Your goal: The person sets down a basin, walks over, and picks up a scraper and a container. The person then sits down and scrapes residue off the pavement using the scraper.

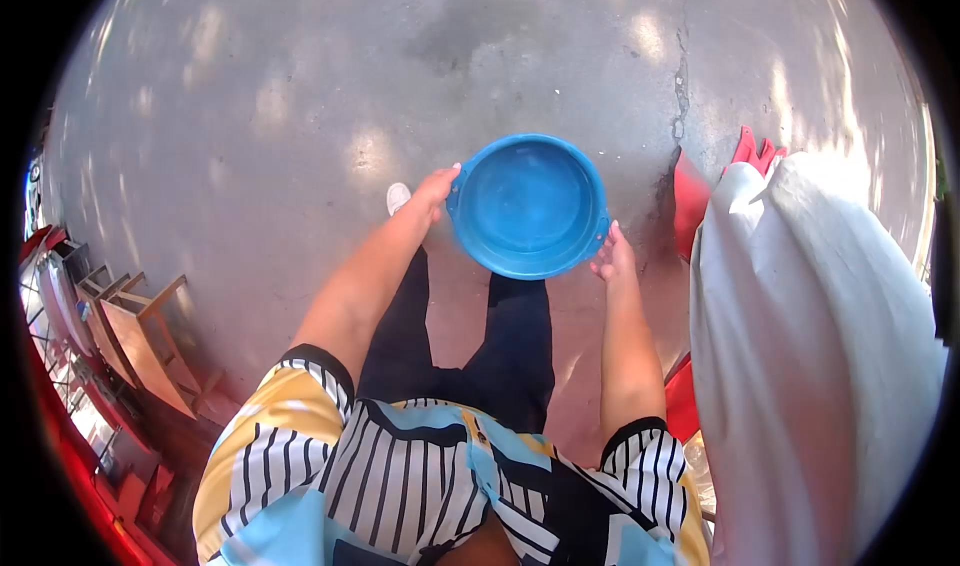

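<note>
A round blue basin point(527, 206) is held out in front of my body, above my dark-trousered legs. Its inside shows nothing but the blue bottom and walls. My left hand point(435, 192) grips the rim at the basin's left side, by a small handle. At the lower right edge my right hand point(614, 254) holds the other handle, with its fingers partly under the rim.
Grey concrete floor point(300, 96) stretches ahead, with a crack at the right. A pale cloth point(800, 366) drapes over something at my right, beside red material point(690, 201). Wooden furniture point(150, 336) stands at the left. A white shoe point(398, 198) shows below.
</note>
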Demonstrator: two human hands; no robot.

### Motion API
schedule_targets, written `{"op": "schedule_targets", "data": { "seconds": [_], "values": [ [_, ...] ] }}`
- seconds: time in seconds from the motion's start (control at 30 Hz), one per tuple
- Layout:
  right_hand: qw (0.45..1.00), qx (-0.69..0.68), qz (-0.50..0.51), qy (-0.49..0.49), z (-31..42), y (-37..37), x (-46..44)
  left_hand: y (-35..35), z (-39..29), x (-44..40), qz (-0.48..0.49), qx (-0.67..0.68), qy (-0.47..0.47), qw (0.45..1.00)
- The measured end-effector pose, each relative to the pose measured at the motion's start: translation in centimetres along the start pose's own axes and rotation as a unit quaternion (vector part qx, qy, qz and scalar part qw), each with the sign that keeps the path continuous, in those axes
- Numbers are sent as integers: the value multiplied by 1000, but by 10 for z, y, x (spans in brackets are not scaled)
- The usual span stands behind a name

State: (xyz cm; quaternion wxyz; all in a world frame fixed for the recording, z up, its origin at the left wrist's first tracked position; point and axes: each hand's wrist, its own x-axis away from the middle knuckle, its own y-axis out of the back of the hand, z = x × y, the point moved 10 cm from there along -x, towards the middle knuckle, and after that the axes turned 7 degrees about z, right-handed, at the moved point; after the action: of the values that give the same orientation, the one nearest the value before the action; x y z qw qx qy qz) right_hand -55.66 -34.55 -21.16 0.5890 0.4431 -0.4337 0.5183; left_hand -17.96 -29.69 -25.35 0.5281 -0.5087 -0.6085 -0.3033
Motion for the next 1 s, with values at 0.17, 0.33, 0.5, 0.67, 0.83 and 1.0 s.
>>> {"op": "schedule_targets", "data": {
  "seconds": [0.17, 0.33, 0.5, 0.67, 0.83, 1.0],
  "values": [
    [1000, 14, -16, -16, 50, 28, -166, -29, 14, -132, -42, 44, 51, 997],
    [996, 80, -26, -13, 89, 31, -298, -54, 23, -256, -22, 59, 53, 997],
    [995, 99, -25, 7, 89, 21, -382, -59, 28, -320, -29, 50, 74, 996],
    [906, 366, -170, 124, 95, 32, -385, -54, 15, -316, 52, -82, 14, 995],
    [942, 326, -45, 66, 47, -53, -278, 96, 65, -220, -101, -372, 34, 922],
    [826, 547, 21, 130, 59, -201, -130, 244, 76, 1, -254, -488, 186, 814]
  ]
}}
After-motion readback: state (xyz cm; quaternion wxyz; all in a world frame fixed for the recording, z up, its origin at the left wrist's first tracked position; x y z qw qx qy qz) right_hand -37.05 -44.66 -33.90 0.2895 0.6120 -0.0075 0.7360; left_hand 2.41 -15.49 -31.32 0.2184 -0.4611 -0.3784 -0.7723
